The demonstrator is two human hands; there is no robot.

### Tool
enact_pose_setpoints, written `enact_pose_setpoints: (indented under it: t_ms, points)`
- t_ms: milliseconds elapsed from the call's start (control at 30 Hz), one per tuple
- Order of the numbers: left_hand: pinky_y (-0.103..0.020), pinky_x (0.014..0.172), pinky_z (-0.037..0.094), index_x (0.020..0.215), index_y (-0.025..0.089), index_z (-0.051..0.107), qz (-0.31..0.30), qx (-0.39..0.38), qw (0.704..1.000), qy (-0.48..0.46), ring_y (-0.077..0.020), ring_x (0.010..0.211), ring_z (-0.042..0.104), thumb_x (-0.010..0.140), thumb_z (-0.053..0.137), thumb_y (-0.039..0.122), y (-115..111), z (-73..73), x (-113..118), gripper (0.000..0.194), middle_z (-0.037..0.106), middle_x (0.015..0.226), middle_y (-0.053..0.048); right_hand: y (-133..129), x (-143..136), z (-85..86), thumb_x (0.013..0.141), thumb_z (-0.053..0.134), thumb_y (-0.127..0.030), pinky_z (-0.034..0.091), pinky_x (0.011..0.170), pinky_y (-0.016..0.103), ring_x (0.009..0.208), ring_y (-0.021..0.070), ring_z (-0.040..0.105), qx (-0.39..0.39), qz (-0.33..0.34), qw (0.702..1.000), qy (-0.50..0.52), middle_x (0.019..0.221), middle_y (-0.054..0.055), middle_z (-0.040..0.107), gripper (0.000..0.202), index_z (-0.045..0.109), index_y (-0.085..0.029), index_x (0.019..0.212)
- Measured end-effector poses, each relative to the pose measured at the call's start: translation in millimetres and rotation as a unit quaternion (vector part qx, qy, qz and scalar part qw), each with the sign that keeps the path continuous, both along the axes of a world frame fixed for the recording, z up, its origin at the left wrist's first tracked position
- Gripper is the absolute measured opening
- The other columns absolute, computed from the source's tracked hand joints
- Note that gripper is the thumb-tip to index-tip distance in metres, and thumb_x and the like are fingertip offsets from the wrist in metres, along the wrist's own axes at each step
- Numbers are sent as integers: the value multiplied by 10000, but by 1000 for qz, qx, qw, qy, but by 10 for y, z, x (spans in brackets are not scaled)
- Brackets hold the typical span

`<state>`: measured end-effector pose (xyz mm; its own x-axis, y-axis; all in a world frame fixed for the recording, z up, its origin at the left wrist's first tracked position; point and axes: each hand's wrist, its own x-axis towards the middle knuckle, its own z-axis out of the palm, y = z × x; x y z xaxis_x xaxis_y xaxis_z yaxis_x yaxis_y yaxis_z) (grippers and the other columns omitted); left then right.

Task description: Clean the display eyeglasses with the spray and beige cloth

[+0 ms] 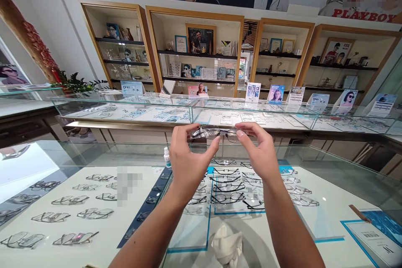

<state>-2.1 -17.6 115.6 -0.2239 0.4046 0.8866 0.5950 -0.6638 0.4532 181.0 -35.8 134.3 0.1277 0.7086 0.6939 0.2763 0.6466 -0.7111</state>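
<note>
A pair of eyeglasses (pixel 211 132) with a thin dark frame is held up above the glass display case, between both hands. My left hand (pixel 193 155) grips it at the left end, fingers on top and the thumb tip near the bridge. At the other end, my right hand (pixel 256 146) pinches the right lens rim with thumb and fingers. Crinkled clear plastic appears over the left lens. Below the hands, rows of dark-framed glasses (pixel 228 197) lie on white and blue trays. A crumpled white cloth (pixel 228 243) sits nearest me.
A small white spray bottle (pixel 167 158) stands beside my left hand. More glasses (pixel 96 213) fill the left side of the case. A brown strip (pixel 359 213) and a printed card (pixel 372 238) are at right. Beyond lies another glass display counter (pixel 176 123) with several upright cards.
</note>
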Motion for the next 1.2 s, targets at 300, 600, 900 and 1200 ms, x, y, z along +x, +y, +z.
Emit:
enact_pose_setpoints:
  t_ms: [300,600,900,1200]
  points:
    - [-385,882,509,1165,235,639,-11,-59,997,-39,-244,1049,664,791,850,469,90,10,-116,488,694,1126,-57,8,33,-2,937,681,-395,501,1022,441,1092,244,671,-13,1,1000,13,1185,56,759,223,753,-269,1106]
    - [-382,823,492,1149,222,638,31,-13,999,-31,-253,1038,635,791,849,440,109,65,-165,470,672,1131,-70,3,0,-23,916,723,-358,525,1035,455,1084,246,687,6,-13,999,-30,1162,61,775,314,769,-275,1215]
    - [-384,807,501,1168,215,636,50,8,999,-15,-258,1050,645,793,863,428,57,83,-156,487,661,1131,-80,27,2,-42,921,718,-390,533,1034,468,1107,264,698,-20,-19,999,-35,1189,78,779,359,768,-259,1252]
    - [-405,825,524,1170,213,635,61,30,998,1,-263,1015,651,788,872,403,59,82,-177,488,658,1112,-82,51,8,-66,929,711,-393,521,1035,485,1101,263,695,-22,-20,998,-48,1195,78,776,357,755,-270,1261]
